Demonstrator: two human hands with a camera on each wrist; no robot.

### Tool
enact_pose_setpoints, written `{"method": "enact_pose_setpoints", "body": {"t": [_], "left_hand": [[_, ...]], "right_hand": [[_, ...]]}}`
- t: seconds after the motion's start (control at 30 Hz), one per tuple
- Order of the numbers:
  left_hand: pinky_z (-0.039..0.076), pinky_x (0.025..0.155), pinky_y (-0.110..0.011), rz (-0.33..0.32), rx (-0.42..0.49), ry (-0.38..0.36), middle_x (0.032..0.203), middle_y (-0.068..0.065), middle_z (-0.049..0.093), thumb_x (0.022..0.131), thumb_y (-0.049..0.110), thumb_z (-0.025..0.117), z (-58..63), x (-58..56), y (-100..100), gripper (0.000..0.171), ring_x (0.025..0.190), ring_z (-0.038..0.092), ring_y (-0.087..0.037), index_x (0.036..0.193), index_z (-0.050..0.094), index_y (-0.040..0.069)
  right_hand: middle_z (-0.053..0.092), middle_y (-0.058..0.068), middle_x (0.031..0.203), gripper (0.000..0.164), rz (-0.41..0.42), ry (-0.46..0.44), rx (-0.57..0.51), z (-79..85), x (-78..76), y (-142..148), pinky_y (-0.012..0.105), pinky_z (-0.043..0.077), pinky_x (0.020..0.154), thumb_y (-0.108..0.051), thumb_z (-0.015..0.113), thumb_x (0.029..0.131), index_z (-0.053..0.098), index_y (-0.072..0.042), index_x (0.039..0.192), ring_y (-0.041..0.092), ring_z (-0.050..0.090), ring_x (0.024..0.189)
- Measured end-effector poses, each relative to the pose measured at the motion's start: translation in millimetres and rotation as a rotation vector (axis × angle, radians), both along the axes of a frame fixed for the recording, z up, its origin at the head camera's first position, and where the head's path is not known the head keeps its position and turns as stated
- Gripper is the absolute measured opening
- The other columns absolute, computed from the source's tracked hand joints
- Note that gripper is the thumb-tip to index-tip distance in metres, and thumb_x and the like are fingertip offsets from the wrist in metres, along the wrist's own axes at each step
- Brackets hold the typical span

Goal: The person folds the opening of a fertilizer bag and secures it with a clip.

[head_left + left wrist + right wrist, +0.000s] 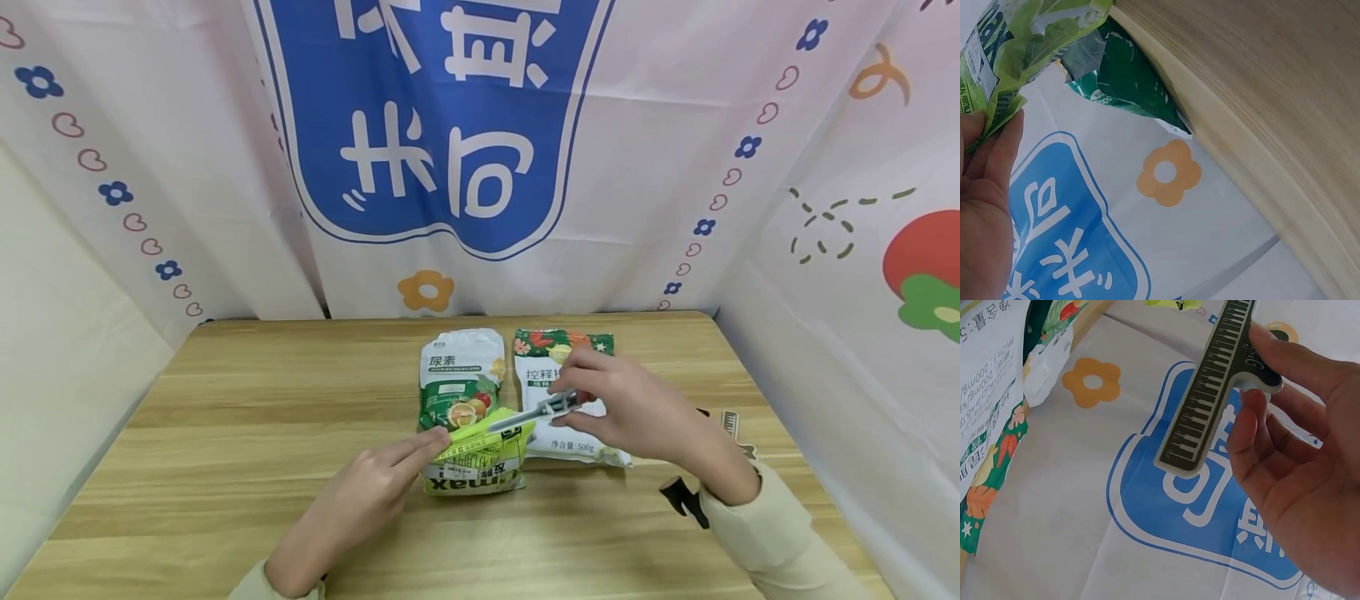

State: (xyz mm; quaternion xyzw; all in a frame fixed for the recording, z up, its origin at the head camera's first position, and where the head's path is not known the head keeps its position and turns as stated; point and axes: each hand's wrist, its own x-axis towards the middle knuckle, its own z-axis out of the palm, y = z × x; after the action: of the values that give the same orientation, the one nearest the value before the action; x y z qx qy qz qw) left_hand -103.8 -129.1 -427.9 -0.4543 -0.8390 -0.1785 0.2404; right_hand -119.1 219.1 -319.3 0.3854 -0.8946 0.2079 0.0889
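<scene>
A yellow-green fertilizer bag [480, 471] stands at the front of the group of bags, its top folded into a flat strip. My left hand [375, 479] pinches the left end of that fold; in the left wrist view, fingers and thumb of the left hand [988, 187] grip the bag's edge [1029, 50]. Between thumb and fingers, my right hand [626, 404] holds a bag clip [551, 407] by its handle. Piano keys are printed on this clip [1207, 394], as the right wrist view shows. The clip's far end overlaps the bag's fold in the head view.
Behind the yellow-green bag lie a white and green bag [461, 367] and, to its right, a white bag with a patterned green top [540, 417]. A black clip [684, 502] and another piano-print clip [730, 423] lie by the right forearm on the wooden table [262, 400].
</scene>
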Motion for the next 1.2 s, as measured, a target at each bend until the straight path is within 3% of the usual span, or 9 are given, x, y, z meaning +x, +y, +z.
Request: {"method": "enact_pose_setpoints", "body": {"t": [0.3,0.6,0.73,1.2], "left_hand": [[0.067,0.084,-0.029,-0.012,0.004,-0.002,0.127,-0.014,0.076,0.073,-0.012,0.084,1.1,0.2,-0.9,0.066,0.104,0.079,-0.026,0.135,0.068,0.001],[0.067,0.083,-0.03,-0.021,0.008,0.006,0.128,-0.014,0.076,0.072,-0.013,0.083,-0.3,-1.0,-1.7,0.068,0.104,0.079,-0.026,0.136,0.067,0.002],[0.067,0.083,-0.031,-0.019,0.008,0.006,0.128,-0.014,0.076,0.072,-0.013,0.082,-0.1,-1.0,-1.5,0.068,0.104,0.079,-0.026,0.137,0.067,0.002],[0.066,0.089,-0.032,-0.016,0.021,-0.045,0.128,-0.013,0.076,0.078,-0.009,0.081,-1.6,-1.0,-2.0,0.056,0.109,0.078,-0.025,0.132,0.068,0.002]], "right_hand": [[0.058,-0.007,0.09,0.022,0.13,0.093,0.015,-1.2,2.2,-10.0,0.015,0.049,0.064,-0.02,0.091,0.083,0.074,-0.016,0.097,0.003,0.052,0.075],[0.047,-0.007,0.079,0.025,0.211,0.166,0.086,-2.2,0.7,-19.4,0.013,0.04,0.062,-0.012,0.088,0.085,0.064,-0.018,0.082,0.002,0.041,0.071],[0.042,-0.007,0.076,0.03,0.246,0.149,0.115,-3.8,-0.4,-25.9,0.012,0.038,0.063,-0.01,0.086,0.086,0.059,-0.019,0.076,0.002,0.038,0.07],[0.052,-0.004,0.08,0.037,0.297,0.024,0.119,-12.1,-10.3,-46.3,0.009,0.041,0.062,-0.019,0.085,0.088,0.051,-0.018,0.074,-0.002,0.04,0.069]]}}
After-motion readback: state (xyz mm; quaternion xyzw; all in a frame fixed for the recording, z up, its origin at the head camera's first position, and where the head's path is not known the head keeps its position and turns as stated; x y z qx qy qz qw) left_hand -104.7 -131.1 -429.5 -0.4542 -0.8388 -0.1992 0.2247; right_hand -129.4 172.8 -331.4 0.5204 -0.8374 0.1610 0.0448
